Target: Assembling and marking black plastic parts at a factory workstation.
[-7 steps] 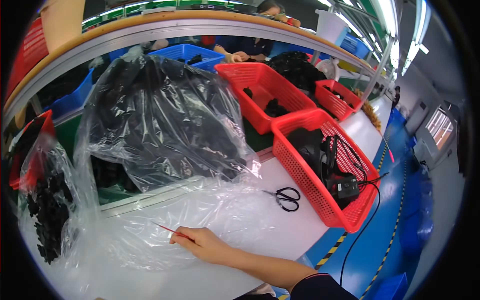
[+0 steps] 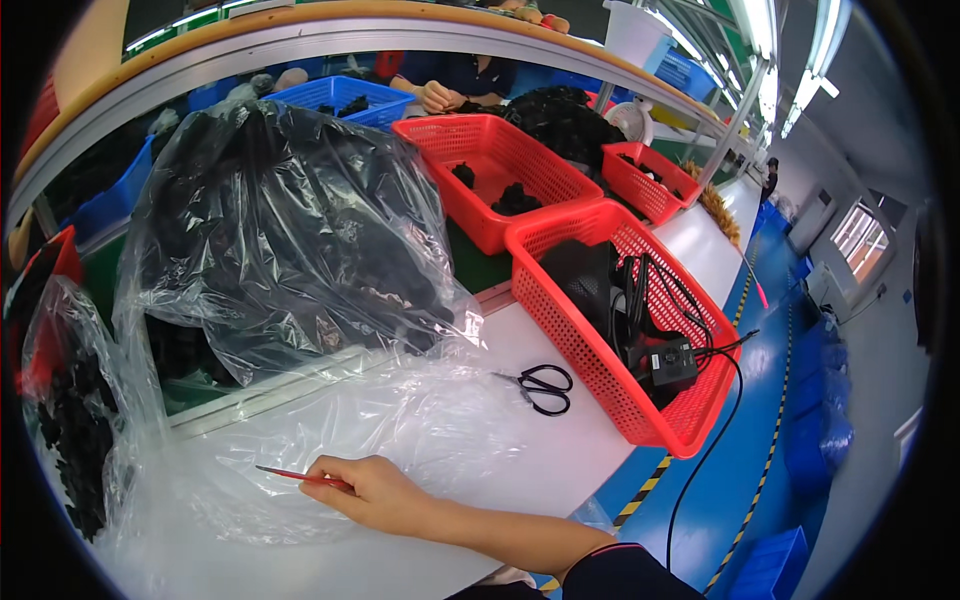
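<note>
White tabletop (image 2: 560,450) spreads across the near part of my view, under tube lights (image 2: 765,35) and beside a blue floor (image 2: 750,420). From my remote seat I see only the right hand (image 2: 372,493), closed on a slim red tool (image 2: 300,475), thumb and fingers together around its rear half. That grip leaves the dark tip free, pointing left, which I read as a hold for fine control. The left hand is out of view, so I cannot tell what it does.

Beneath hand and tool lies crumpled clear plastic (image 2: 220,500), spread on the table; whether the tip touches it, I cannot tell. To the right, black-handled scissors (image 2: 547,391) rest with their loops toward the table's outer side, probably so they come easily to hand.

Beyond, a large clear bag (image 2: 300,230) wraps a dark bulk, perhaps to keep it together and dust-free. At far left, a smaller clear bag (image 2: 75,430) holds loose black pieces. On the right, a perforated red basket (image 2: 580,335) gathers black cables (image 2: 630,300) and a boxy black device (image 2: 673,362), likely to keep them off the work surface. Behind it, another red basket (image 2: 455,200) contains a few dark lumps (image 2: 515,200), and farther back show a co-worker's hands (image 2: 437,97).
</note>
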Motion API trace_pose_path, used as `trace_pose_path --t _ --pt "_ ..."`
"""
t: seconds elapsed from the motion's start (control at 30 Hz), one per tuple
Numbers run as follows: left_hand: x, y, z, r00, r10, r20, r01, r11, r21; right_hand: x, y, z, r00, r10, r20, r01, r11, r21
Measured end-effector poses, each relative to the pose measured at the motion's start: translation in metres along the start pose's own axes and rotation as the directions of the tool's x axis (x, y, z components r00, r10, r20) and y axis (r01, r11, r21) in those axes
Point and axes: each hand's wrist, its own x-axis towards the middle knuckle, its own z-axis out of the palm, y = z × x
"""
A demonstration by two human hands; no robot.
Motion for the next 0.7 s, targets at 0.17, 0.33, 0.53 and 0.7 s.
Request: trace_pose_path --t 0.17,0.33,0.53,0.7 --pt "0.052 -0.086 -0.053 0.909 -0.399 -0.121 0.376 0.662 0.648 0.005 0.002 0.001 0.996 -0.030 -0.083 0.045 0.981 0.188" --pt "0.061 -0.137 -0.076 0.824 -0.557 -0.108 0.430 0.490 0.758 0.003 0.011 -0.001 0.987 -0.047 -0.152 0.075 0.980 0.186" --pt "0.069 -0.139 -0.092 0.796 -0.595 -0.111 0.432 0.430 0.793 0.003 0.008 -0.001 0.994 0.008 -0.106 0.009 0.988 0.156" --pt "0.075 -0.125 -0.105 0.783 -0.608 -0.133 0.428 0.372 0.824 0.006 0.004 0.000 0.997 0.018 -0.069 -0.013 0.997 0.071"
